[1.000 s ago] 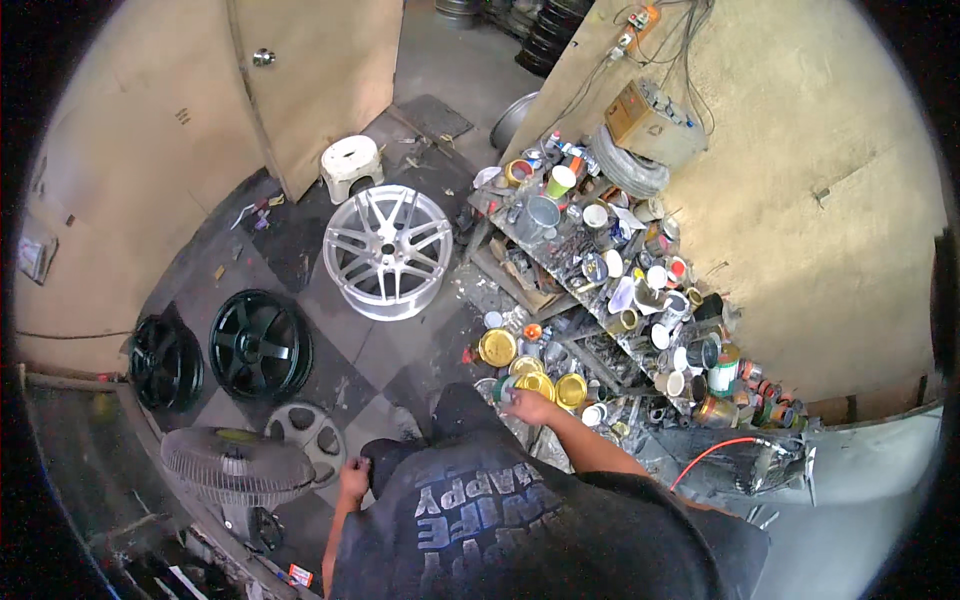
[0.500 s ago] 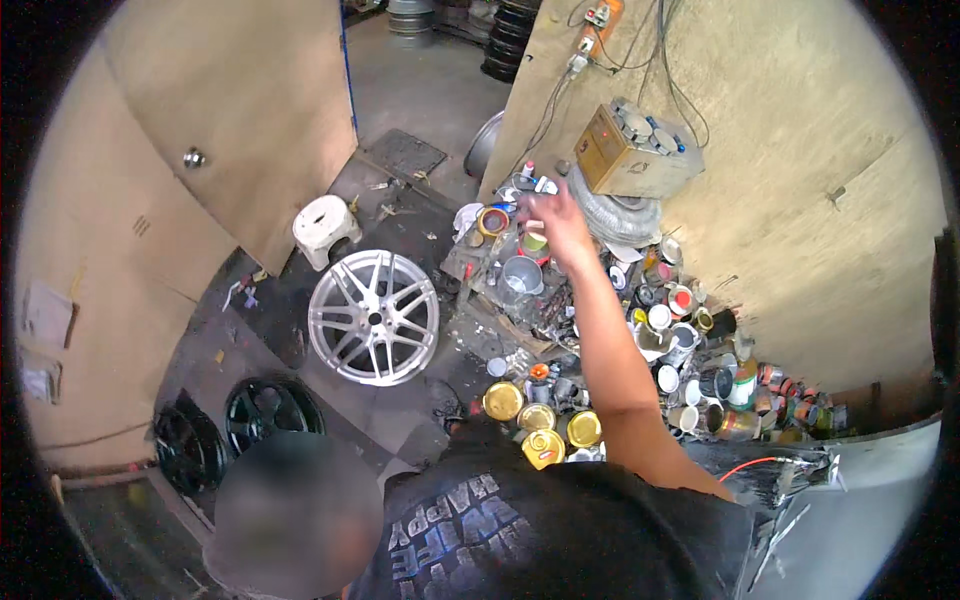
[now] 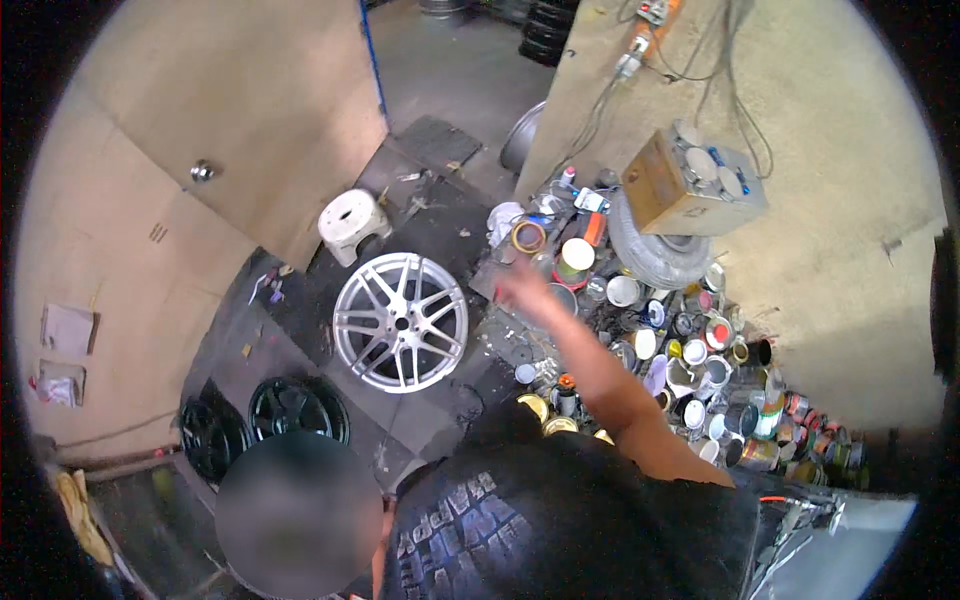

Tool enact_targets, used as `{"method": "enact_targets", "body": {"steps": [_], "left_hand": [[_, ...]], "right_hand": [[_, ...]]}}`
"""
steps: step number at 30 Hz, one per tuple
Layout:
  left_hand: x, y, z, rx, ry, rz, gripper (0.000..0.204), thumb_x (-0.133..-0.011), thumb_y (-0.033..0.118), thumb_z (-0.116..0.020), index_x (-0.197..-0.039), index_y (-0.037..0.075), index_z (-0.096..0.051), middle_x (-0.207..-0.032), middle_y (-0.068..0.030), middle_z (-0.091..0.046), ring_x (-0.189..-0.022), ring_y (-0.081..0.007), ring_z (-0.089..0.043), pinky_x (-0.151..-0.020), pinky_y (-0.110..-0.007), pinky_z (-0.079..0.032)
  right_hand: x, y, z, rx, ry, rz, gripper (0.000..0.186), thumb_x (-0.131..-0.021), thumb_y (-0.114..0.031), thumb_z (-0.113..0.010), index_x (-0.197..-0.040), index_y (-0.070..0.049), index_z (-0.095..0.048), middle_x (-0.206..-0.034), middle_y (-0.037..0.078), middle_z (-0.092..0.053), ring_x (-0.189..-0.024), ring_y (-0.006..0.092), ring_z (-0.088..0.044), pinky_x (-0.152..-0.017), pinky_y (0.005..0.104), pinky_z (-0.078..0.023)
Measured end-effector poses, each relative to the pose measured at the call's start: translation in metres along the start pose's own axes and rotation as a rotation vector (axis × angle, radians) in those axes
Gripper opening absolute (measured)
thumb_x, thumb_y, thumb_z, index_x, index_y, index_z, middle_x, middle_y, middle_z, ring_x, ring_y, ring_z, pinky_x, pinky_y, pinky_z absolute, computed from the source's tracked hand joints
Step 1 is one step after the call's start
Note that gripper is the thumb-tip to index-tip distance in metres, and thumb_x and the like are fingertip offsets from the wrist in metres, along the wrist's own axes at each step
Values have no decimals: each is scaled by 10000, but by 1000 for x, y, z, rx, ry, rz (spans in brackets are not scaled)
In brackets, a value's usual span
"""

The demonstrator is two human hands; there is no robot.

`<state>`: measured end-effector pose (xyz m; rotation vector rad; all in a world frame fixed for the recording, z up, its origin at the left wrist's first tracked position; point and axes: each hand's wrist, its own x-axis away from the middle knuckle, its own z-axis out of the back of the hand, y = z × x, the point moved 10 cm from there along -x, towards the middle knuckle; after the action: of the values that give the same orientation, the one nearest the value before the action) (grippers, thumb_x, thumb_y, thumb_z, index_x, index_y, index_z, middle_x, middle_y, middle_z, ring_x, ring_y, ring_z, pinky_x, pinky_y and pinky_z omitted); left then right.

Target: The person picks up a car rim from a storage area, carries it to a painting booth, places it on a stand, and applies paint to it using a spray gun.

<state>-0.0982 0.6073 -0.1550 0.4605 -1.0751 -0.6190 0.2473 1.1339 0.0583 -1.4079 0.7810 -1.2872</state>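
One big silver wheel (image 3: 401, 322) lies face up on the floor (image 3: 408, 424), maybe so it can be reached all round. Next comes a grey tyre (image 3: 655, 262); a box (image 3: 690, 190) sits on it, likely to save room. A white stool (image 3: 352, 222) stands near the wheel. Smaller still, a grey bucket (image 3: 567, 297) sits among lots of pots (image 3: 645, 343), perhaps to be easy to grab. The right hand (image 3: 522, 286) is just beside the bucket. Its fingers are too blurry: I cannot tell how far open they are or if they hold anything. The left hand is out of sight.
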Motion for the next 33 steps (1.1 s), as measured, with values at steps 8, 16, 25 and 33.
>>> {"method": "enact_targets", "body": {"steps": [8, 16, 25, 33], "left_hand": [[49, -98, 26, -254, 55, 209, 402, -854, 303, -636, -1113, -4, -668, -1044, -189, -710, -954, -328, -686, -823, -408, -521], [47, -5, 48, 231, 329, 193, 251, -945, 236, -609, -1053, 13, -650, -946, -120, -708, -831, -207, -658, -763, -349, -495], [20, -10, 65, 256, 365, 257, 249, -941, 212, -575, -1073, 8, -624, -962, -206, -688, -921, -308, -668, -817, -407, -501], [-89, -24, 188, -98, 207, 149, 284, -901, 289, -586, -1012, 43, -674, -977, -218, -682, -958, -419, -638, -822, -453, -506]], "right_hand": [[181, 248, -229, 582, -1306, 146, 420, -891, -257, -646, -1280, -115, -574, -1048, 82, -691, -865, 194, -652, -777, 347, -516], [52, 154, -225, 1000, -979, 192, 453, -845, -372, -638, -1147, -34, -639, -982, 245, -678, -924, 407, -656, -809, 460, -515], [-18, 77, -313, 837, -813, 197, 417, -851, -337, -653, -1083, 9, -635, -948, 218, -683, -842, 362, -670, -784, 449, -515], [56, 270, -399, 1201, -1255, 299, 374, -878, -300, -651, -1159, -53, -653, -992, 194, -686, -861, 321, -672, -730, 417, -526]]}}
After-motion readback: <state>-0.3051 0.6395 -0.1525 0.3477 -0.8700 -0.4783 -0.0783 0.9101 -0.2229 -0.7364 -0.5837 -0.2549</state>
